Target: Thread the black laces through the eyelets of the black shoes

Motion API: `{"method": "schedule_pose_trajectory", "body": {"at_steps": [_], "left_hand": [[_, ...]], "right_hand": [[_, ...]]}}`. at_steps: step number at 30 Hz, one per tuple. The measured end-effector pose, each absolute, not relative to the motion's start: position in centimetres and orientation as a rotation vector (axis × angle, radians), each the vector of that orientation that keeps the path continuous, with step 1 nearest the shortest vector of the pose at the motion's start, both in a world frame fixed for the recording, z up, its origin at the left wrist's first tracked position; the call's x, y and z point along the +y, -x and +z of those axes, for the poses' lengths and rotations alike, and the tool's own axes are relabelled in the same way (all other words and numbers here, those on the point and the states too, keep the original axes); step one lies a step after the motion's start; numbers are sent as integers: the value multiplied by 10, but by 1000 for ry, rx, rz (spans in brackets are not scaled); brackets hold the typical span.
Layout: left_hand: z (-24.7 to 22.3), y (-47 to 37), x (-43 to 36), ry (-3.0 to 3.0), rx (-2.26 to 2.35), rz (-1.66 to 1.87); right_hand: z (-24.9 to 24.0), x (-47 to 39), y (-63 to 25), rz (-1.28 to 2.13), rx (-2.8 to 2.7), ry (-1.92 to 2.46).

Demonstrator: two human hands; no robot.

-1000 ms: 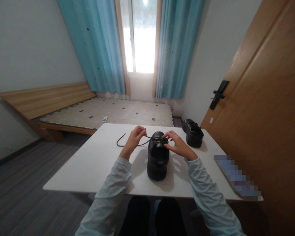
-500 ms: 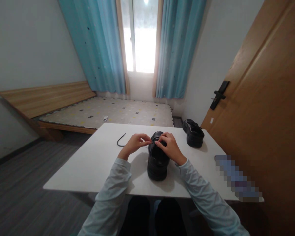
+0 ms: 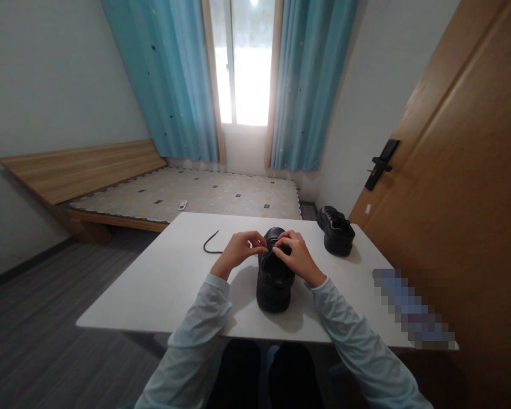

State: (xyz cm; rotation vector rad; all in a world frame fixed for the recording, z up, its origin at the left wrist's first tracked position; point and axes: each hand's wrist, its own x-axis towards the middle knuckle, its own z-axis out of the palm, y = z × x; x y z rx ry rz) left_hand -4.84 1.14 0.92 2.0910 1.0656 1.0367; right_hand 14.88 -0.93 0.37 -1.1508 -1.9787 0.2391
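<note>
A black shoe [image 3: 274,292] stands upright on the white table, its heel toward me. My left hand [image 3: 242,247] reaches over its left side, thumb and fingers pinched on the shoelace at the lacing. From behind that hand a loose length of black shoelace [image 3: 209,249] trails in a curve over the tabletop. On the shoe's right side, my right hand [image 3: 295,250] is closed, thumb and fingertips pinching at the same lacing, close to the left fingertips. The fingers partly cover the eyelets and the small bit of lace between them.
Another black shoe [image 3: 338,232] rests at the back right of the white table [image 3: 153,289]. A blurred-out flat object [image 3: 411,309] lies along the right edge. Behind the table is a bed [image 3: 213,193] with a small white item [image 3: 183,205]; a wooden door [image 3: 460,199] stands at right.
My left hand has moved slightly right, closer to the right fingertips over the lacing. My right hand stays nearly in place at the shoe.
</note>
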Motion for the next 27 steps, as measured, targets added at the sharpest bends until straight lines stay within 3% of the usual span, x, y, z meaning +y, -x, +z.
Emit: {"method": "schedule_pose_trajectory", "body": {"at_steps": [27], "left_hand": [[7,38,12,-1964,1140,1111]], "right_hand": [[7,-15,-141,340,-1895,1196]]}}
